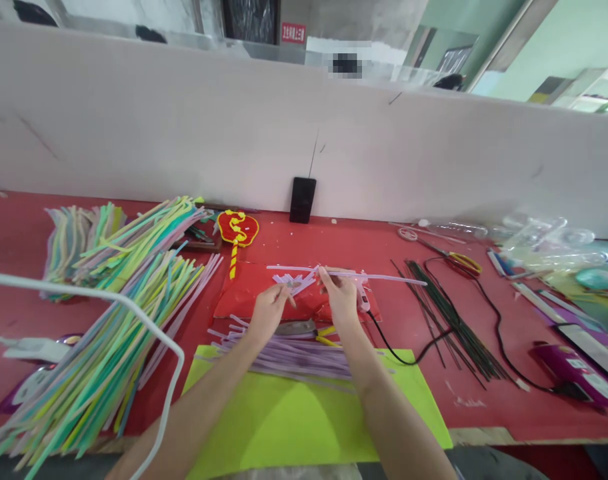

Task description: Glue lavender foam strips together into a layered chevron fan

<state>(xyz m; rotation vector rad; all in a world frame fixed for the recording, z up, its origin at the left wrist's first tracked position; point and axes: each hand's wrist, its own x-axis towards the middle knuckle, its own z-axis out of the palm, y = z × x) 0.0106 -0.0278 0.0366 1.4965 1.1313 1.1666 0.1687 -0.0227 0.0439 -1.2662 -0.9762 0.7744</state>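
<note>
Lilac chenille stem (394, 278) — likely light, bendy; pinch mid-length. Right hand (339, 293): grip pinching it. Left hand (271, 308), right's nine o'clock, by short lilac pieces (304, 287) — grip, can't tell.

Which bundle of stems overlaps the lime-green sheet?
The light purple bundle, across the far edge of the lime-green sheet. The multicoloured bundles lie left of it and the dark green bundle right, none reaching it.

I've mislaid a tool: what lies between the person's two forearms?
The head view shows a yellow-handled tool, then, nearer the person, a bundle of lilac strips, then the lime-green sheet.
</note>
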